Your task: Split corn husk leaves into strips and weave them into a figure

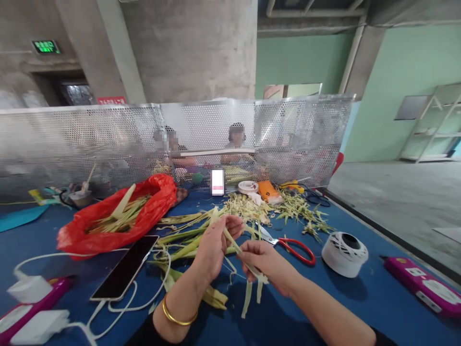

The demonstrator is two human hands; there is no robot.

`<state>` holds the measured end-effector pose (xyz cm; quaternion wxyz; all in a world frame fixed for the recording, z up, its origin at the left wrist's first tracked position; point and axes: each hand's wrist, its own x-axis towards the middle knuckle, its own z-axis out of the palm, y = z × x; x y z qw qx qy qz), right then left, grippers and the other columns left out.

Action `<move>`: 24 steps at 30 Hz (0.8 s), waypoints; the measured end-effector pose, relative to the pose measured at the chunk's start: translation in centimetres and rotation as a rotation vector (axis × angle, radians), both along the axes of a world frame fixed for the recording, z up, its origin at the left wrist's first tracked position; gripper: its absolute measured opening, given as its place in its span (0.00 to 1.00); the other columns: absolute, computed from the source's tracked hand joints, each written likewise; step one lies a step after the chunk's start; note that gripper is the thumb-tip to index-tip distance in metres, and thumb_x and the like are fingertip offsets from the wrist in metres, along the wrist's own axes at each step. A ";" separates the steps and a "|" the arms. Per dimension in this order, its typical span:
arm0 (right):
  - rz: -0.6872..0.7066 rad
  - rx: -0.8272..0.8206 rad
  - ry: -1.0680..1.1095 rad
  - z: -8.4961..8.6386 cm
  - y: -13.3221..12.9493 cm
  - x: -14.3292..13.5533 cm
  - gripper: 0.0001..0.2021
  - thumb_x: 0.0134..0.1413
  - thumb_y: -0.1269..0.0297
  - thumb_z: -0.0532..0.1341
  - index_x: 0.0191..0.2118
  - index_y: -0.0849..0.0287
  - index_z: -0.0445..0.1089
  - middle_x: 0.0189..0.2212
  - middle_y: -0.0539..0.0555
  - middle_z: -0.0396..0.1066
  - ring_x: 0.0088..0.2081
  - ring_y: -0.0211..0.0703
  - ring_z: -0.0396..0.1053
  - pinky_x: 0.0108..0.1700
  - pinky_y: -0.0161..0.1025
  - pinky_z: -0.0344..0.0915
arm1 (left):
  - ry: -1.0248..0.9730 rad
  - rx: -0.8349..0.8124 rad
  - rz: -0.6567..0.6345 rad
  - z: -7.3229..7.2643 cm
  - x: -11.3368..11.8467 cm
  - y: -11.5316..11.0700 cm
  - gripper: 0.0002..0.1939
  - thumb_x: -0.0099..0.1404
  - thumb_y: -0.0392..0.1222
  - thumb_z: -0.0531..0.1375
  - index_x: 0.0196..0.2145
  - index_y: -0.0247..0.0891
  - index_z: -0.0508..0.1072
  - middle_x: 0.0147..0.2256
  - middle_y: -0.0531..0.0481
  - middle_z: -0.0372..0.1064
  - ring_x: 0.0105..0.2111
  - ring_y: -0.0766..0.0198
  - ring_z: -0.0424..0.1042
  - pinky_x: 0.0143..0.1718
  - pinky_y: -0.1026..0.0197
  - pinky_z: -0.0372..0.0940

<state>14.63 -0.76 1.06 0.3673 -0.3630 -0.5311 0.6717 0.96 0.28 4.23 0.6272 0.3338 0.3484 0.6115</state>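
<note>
A pale yellow-green husk strip [233, 240] runs between my two hands above the blue table. My left hand [218, 240] is closed round its upper part, with the fingers curled and a pale end poking up above them. Lower down, my right hand [261, 259] pinches the same strip between thumb and fingers, and loose ends [247, 300] dangle below it. Beneath and left of my hands lie long green husk leaves [187, 242]. Just beyond my right hand are scissors with red handles [298, 250], their blades partly behind the hanging strips.
A red plastic bag [82, 240] of husks stands left, near a phone [124, 269] with white cables. Husk scraps [248, 206] spread behind my hands. A white round device [345, 254] and a purple power strip [421, 283] sit right. Two people sit behind a perforated metal screen [205, 125].
</note>
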 end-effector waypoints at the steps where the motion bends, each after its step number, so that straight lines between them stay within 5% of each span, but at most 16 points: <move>1: 0.049 0.006 -0.029 0.1 -0.2 0.1 0.15 0.45 0.52 0.66 0.27 0.60 0.65 0.17 0.44 0.67 0.16 0.30 0.62 0.21 0.29 0.59 | -0.031 -0.046 0.010 0.0 -0.6 0.0 0.11 0.67 0.43 0.55 0.35 0.32 0.72 0.33 0.44 0.75 0.33 0.63 0.75 0.41 0.59 0.70; 4: 0.352 0.068 -0.175 0.9 -0.6 1.6 0.13 0.42 0.55 0.67 0.27 0.59 0.68 0.18 0.44 0.67 0.17 0.32 0.64 0.22 0.30 0.61 | -0.179 -0.229 0.070 -0.1 -2.6 0.4 0.12 0.70 0.39 0.50 0.30 0.34 0.67 0.18 0.57 0.62 0.16 0.74 0.64 0.23 0.68 0.67; 6: 0.668 0.134 -0.305 1.8 -0.4 3.1 0.15 0.38 0.58 0.69 0.33 0.60 0.73 0.23 0.48 0.72 0.23 0.35 0.69 0.28 0.32 0.64 | -0.253 -0.329 0.104 0.0 -3.9 0.8 0.15 0.72 0.38 0.47 0.27 0.34 0.64 0.15 0.62 0.51 0.10 0.78 0.51 0.10 0.74 0.49; 7: 0.703 0.134 -0.345 2.2 -0.1 3.7 0.15 0.41 0.57 0.68 0.35 0.60 0.73 0.26 0.50 0.73 0.24 0.36 0.69 0.29 0.34 0.65 | -0.270 -0.358 0.094 0.0 -4.4 1.0 0.16 0.72 0.39 0.45 0.27 0.34 0.63 0.15 0.62 0.49 0.09 0.78 0.48 0.09 0.74 0.44; 8: 0.586 0.184 -0.392 2.4 0.3 4.2 0.14 0.45 0.55 0.65 0.35 0.59 0.73 0.26 0.50 0.72 0.23 0.36 0.68 0.28 0.34 0.64 | -0.277 -0.375 0.070 0.0 -4.8 1.1 0.16 0.72 0.40 0.45 0.28 0.34 0.63 0.15 0.62 0.48 0.09 0.79 0.47 0.08 0.74 0.42; 10: 0.141 0.394 -0.640 2.2 1.4 4.6 0.12 0.52 0.55 0.61 0.33 0.59 0.71 0.26 0.50 0.70 0.26 0.38 0.68 0.30 0.34 0.63 | -0.262 -0.356 0.021 0.0 -5.0 1.2 0.14 0.71 0.41 0.48 0.30 0.33 0.64 0.16 0.63 0.48 0.09 0.79 0.47 0.08 0.74 0.41; 13: -0.359 0.631 -1.158 0.6 3.0 4.3 0.09 0.51 0.60 0.62 0.30 0.60 0.70 0.33 0.57 0.70 0.34 0.46 0.69 0.35 0.38 0.60 | -0.202 -0.357 -0.056 -0.3 -4.2 0.9 0.06 0.68 0.36 0.54 0.35 0.31 0.67 0.17 0.62 0.50 0.10 0.79 0.47 0.08 0.74 0.40; 16: -0.440 0.595 -1.244 -0.8 3.9 4.0 0.05 0.48 0.68 0.60 0.24 0.61 0.67 0.33 0.60 0.70 0.36 0.50 0.69 0.36 0.39 0.57 | -0.143 -0.394 -0.135 -1.1 -3.0 0.5 0.06 0.67 0.31 0.53 0.39 0.29 0.69 0.19 0.61 0.53 0.10 0.80 0.48 0.08 0.75 0.41; 20: -0.430 0.518 -1.081 -0.3 3.9 4.0 0.10 0.52 0.69 0.53 0.22 0.59 0.63 0.27 0.56 0.71 0.32 0.44 0.69 0.33 0.37 0.58 | -0.036 -0.416 -0.151 -2.2 -2.0 0.2 0.09 0.67 0.33 0.53 0.41 0.28 0.71 0.22 0.55 0.63 0.13 0.77 0.59 0.10 0.75 0.50; 24: -0.241 0.386 -0.759 0.6 2.4 2.9 0.14 0.56 0.63 0.48 0.22 0.58 0.61 0.20 0.51 0.69 0.24 0.38 0.69 0.29 0.34 0.63 | -0.012 -0.378 -0.204 -2.5 -1.0 -0.3 0.12 0.67 0.37 0.53 0.42 0.27 0.72 0.40 0.37 0.73 0.35 0.60 0.76 0.35 0.62 0.72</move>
